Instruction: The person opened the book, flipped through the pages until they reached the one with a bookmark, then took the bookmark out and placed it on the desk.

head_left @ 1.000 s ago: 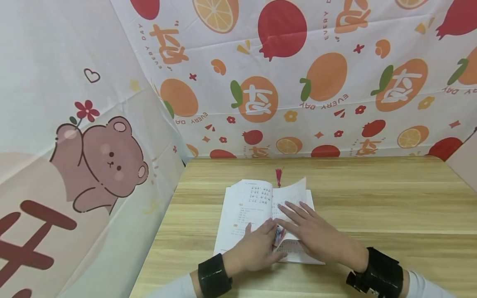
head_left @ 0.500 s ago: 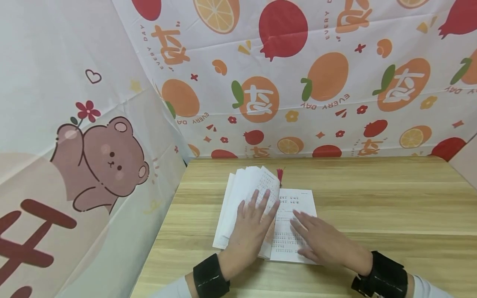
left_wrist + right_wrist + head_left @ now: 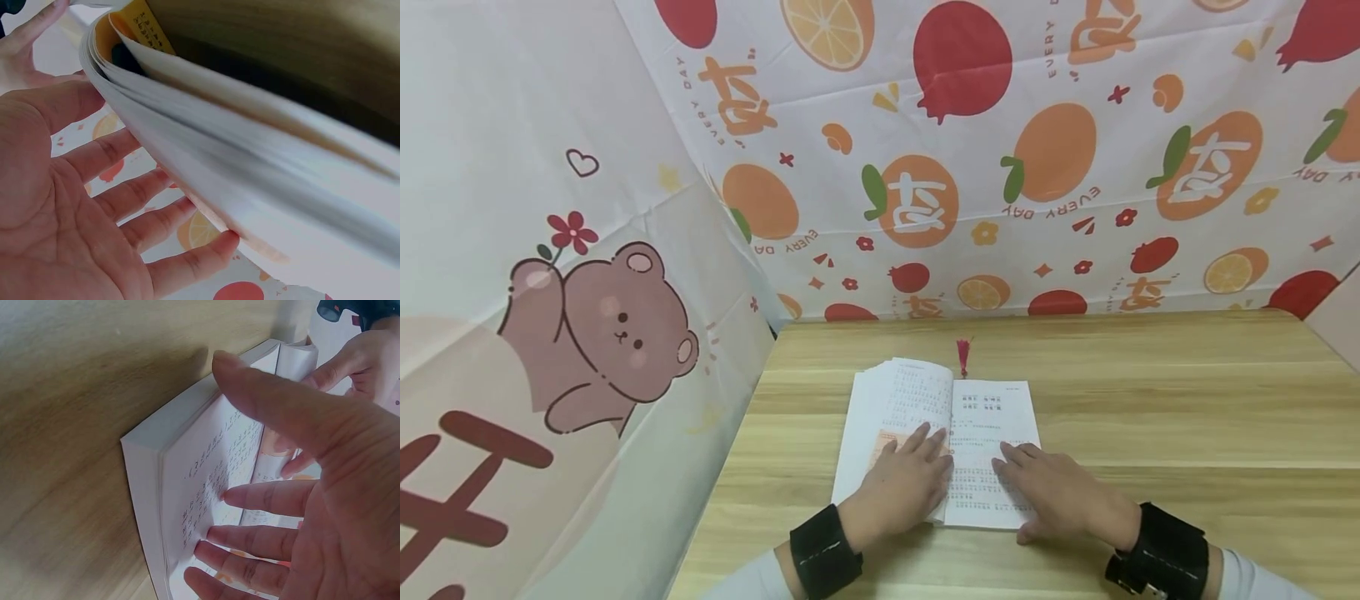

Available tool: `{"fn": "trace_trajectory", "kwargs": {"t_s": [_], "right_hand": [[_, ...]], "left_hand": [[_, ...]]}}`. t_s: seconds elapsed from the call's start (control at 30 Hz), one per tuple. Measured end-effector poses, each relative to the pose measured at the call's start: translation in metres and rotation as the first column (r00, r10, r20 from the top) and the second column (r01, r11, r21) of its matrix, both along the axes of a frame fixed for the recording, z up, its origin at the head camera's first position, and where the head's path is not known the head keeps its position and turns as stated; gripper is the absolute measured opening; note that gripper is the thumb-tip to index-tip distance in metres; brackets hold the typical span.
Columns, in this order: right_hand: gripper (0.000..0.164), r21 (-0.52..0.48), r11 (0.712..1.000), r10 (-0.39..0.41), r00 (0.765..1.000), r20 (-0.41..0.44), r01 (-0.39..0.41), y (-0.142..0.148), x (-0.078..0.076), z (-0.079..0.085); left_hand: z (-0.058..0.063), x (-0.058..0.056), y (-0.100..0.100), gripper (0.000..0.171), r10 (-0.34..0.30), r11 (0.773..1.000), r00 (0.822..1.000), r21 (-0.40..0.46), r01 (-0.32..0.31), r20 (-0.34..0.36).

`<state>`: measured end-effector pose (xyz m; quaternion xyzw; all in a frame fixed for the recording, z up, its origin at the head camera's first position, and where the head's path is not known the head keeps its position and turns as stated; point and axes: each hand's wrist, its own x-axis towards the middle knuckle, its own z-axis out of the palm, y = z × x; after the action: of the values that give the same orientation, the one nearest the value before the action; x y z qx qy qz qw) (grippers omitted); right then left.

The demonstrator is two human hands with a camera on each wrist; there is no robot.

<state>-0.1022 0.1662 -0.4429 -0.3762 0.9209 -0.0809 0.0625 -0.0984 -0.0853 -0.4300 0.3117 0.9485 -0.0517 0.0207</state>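
Note:
An open book (image 3: 992, 421) with printed pages lies on the wooden table, its left-hand pages bulging up toward the spine. My left hand (image 3: 904, 485) rests on the left page near the spine, fingers straight. In the left wrist view those fingertips touch the curved stack of pages (image 3: 206, 137). On the right page lies my right hand (image 3: 1060, 492), fingers extended and its thumb by the lower edge. The right wrist view shows its fingertips (image 3: 215, 534) on the printed page, with the thumb held apart over the book's edge. An orange printed block (image 3: 891, 437) shows partly beside my left hand.
A red tassel (image 3: 963, 354) sticks out beyond the book's far edge. Behind the wooden table (image 3: 1150, 400) hangs a fruit-print cloth (image 3: 985, 167); a bear-print cloth (image 3: 625, 325) hangs at the left. Black bands (image 3: 826, 552) circle both wrists.
Pages on the right have been turned over to the left and have settled there. My left hand swept left with them and then lowered; my right hand shifted slightly right and toward the near edge.

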Motion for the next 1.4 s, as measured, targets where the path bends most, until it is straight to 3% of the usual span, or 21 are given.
{"fn": "trace_trajectory", "kwargs": {"t_s": [0.3, 0.73, 1.0, 1.17, 1.4], "right_hand": [[0.089, -0.028, 0.999, -0.029, 0.998, 0.054, 0.031, 0.0014, -0.0015, 0.0027], [0.084, -0.048, 0.999, 0.005, 1.0, 0.008, -0.005, 0.0042, -0.007, 0.0048], [0.078, -0.054, 0.999, 0.001, 0.999, 0.035, 0.001, 0.0051, -0.0087, 0.0046], [0.069, -0.031, 1.0, 0.008, 0.999, 0.048, -0.006, 0.0041, -0.0076, 0.0044], [0.053, -0.026, 0.998, 0.063, 0.998, 0.001, -0.063, 0.0029, -0.0076, 0.0041]], "left_hand": [[0.0011, -0.0005, -0.0007, 0.042, 0.01, 0.999, 0.999, 0.046, -0.012, 0.043], [-0.0005, 0.0, -0.0018, 0.042, 0.011, 0.998, 0.998, 0.062, -0.015, 0.066], [-0.0007, -0.0008, -0.0026, 0.043, 0.01, 0.998, 0.997, 0.066, -0.015, 0.08], [-0.0013, -0.0006, -0.003, 0.044, 0.013, 0.997, 0.996, 0.076, -0.019, 0.084], [-0.0023, -0.0013, -0.0032, 0.043, -0.015, 0.998, 0.998, 0.066, 0.011, 0.058]]}}
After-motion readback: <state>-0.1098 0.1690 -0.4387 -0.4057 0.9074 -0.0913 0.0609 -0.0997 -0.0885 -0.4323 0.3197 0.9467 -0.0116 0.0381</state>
